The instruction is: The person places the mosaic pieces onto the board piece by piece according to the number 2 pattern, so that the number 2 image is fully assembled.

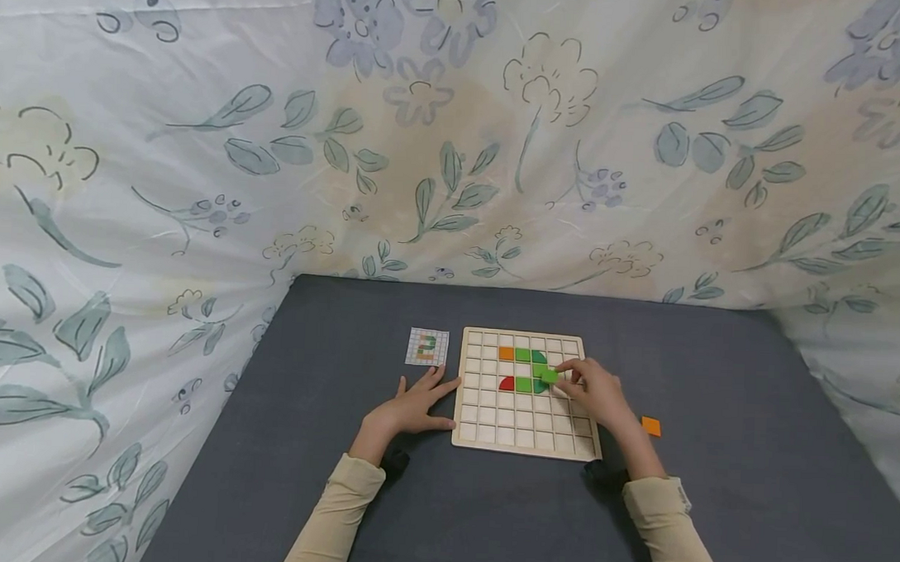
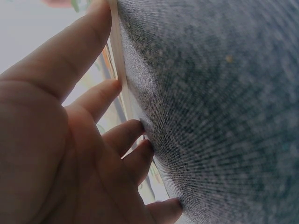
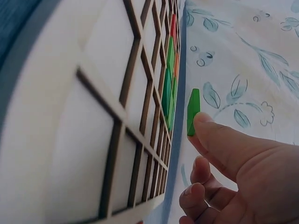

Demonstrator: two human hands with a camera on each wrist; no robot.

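A light wooden grid board (image 1: 505, 417) lies on the dark cloth. Set in its upper cells are an orange square (image 1: 506, 353), a red rounded piece (image 1: 507, 385), and several green tiles, some darker with a curved side. My right hand (image 1: 598, 392) pinches a green square tile (image 1: 549, 375) between thumb and fingers, above the board's right-hand columns. In the right wrist view that tile (image 3: 193, 112) stands apart from the board, seen edge-on. My left hand (image 1: 410, 408) rests on the cloth, fingers spread, thumb and a fingertip at the board's left edge.
A small card (image 1: 427, 347) printed with a coloured grid pattern lies just beyond the left hand. One loose orange tile (image 1: 651, 426) sits on the cloth to the right of the board, beside the right forearm. A flowered curtain (image 1: 455, 149) hangs behind the table.
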